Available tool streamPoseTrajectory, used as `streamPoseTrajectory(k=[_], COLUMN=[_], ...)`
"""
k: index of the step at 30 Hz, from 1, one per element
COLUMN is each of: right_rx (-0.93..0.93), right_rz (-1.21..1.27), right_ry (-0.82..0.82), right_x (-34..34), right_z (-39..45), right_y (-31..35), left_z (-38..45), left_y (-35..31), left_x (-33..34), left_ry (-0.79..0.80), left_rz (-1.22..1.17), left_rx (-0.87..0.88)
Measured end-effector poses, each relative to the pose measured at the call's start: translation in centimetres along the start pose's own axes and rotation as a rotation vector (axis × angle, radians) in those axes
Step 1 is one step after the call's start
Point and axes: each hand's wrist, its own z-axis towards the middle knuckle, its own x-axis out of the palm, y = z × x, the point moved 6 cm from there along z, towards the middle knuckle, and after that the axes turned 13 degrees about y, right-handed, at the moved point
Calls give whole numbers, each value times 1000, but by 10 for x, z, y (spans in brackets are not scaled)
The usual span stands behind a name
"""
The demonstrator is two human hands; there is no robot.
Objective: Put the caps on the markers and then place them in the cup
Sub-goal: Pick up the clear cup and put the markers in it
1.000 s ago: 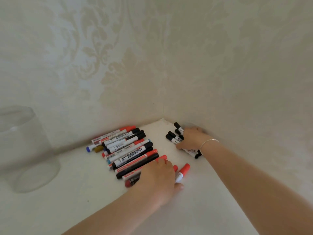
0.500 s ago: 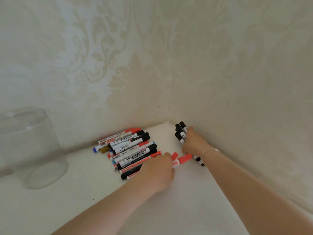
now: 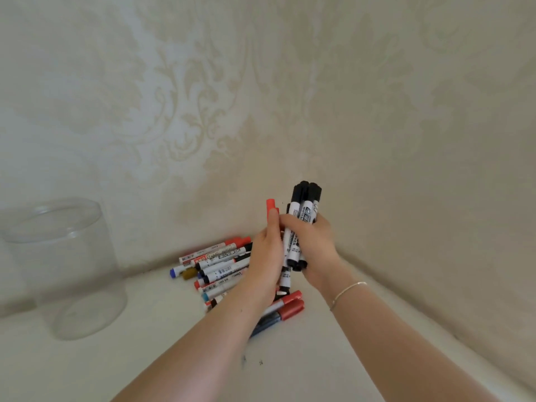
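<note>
- While both hands are raised above the white table (image 3: 145, 358), the right hand (image 3: 314, 242) has its grip wrapped around a bundle of black-capped markers (image 3: 304, 216), held nearly upright with the caps pointing up toward the corner of the wall.
- The left hand (image 3: 265, 262) presses flat against the other side of the same bundle, fingers stretched upward and lying together; a red-capped marker (image 3: 270, 206) stands between its fingertips and the black ones, its cap poking out above them.
- How firmly the left grip closes on the red marker I cannot tell; only the back of the hand shows.
- A thin bracelet (image 3: 348, 291) sits on the right wrist.
- Beneath the hands a pile of markers (image 3: 220, 265) lies on the table against the wall, mostly side by side, with red, black and blue caps; one blue end and one brownish end stick out toward the left.
- Two more red-capped markers (image 3: 290, 304) lie on the table just under the left forearm, partly hidden by it.
- The clear cup (image 3: 58, 265) stands upright at the far left of the table, well apart from the hands and the pile, and looks to hold nothing.
- Patterned pale wallpaper (image 3: 203, 111) covers both walls that meet behind the bundle.
- A few small dark specks (image 3: 252, 360) mark the table near the forearms.
</note>
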Motion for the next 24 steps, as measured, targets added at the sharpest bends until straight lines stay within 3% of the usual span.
streamPoseTrajectory(k=[4, 10, 17, 20, 24], right_rx=[22, -31, -16, -93, -278], right_rz=[-66, 7, 224, 156, 76], right_ry=[-27, 9, 229, 210, 164], right_x=[14, 51, 129, 171, 235], right_z=[5, 6, 1, 9, 17], right_y=[-5, 9, 45, 65, 86], left_z=[-4, -12, -31, -48, -65], left_y=[-2, -33, -114, -155, -198], left_x=[-4, -27, -68, -93, -146], left_ry=[-11, 44, 89, 77, -19], left_rz=[-178, -157, 258, 440, 581], left_rx=[-66, 6, 180, 302, 340])
